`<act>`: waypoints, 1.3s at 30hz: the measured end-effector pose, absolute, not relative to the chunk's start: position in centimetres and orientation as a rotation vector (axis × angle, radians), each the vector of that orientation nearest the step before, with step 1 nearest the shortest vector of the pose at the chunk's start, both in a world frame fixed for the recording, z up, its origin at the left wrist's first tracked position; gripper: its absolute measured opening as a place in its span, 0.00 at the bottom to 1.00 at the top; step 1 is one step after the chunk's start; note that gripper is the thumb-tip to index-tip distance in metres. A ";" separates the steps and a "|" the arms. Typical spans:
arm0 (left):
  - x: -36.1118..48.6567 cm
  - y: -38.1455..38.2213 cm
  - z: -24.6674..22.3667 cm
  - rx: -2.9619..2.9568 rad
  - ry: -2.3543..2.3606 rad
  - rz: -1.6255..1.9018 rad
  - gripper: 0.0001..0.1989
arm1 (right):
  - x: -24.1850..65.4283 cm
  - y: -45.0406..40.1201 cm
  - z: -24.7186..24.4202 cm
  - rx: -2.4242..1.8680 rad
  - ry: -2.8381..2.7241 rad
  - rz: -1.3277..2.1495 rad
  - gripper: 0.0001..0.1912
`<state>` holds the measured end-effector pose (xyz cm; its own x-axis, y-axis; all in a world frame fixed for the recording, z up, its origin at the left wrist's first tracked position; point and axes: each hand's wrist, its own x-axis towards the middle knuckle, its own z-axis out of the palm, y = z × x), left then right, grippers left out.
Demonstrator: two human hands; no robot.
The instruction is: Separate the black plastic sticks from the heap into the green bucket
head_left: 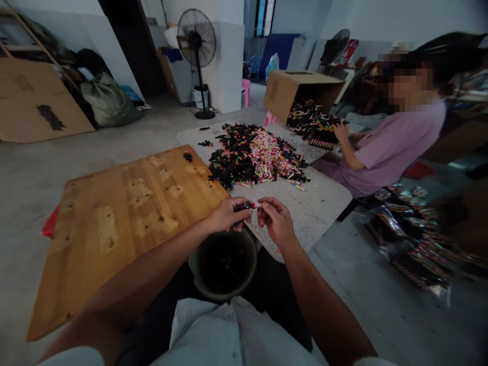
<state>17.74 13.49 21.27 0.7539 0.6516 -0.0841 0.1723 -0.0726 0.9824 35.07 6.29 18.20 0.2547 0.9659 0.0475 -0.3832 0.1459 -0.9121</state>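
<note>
My left hand [229, 214] is closed around a small black plastic piece [243, 207] above the near edge of the tables. Between the fingertips of my right hand [278, 221] is a small pinkish-white tube [258, 205]. Its red end meets the black piece; whether the two are joined I cannot tell. Beyond my hands, a heap of black pieces [234, 157] with orange and green tips spreads over the speckled table [320, 201]. Pink-and-white tubes [265, 157] lie against that heap. Below my hands a dark round bucket [249, 272] stands between my legs.
A wooden tabletop [125, 218] extends on the left, with a small black cluster [187, 156] at its far edge. At the right a person [396, 137] sits handling black pieces by a tipped cardboard box [282, 94]. Clear packed bags [419, 249] cover the floor there.
</note>
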 end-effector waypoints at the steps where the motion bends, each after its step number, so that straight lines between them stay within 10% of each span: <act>1: 17.5 13.4 21.6 1.651 0.681 0.437 0.19 | 35.0 6.2 18.5 -0.943 -0.794 1.115 0.14; 24: 15.4 14.0 24.3 1.858 0.553 0.119 0.24 | 36.5 3.8 20.4 -1.109 -1.424 0.966 0.13; 39: 15.7 13.6 23.2 1.818 0.394 0.108 0.18 | 37.1 4.5 17.2 -0.891 -1.087 1.571 0.15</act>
<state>15.69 13.56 23.17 0.9382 0.3208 -0.1296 0.2102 -0.2310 0.9500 37.13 4.51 17.19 -0.2417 0.9698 -0.0330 -0.3106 -0.1095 -0.9442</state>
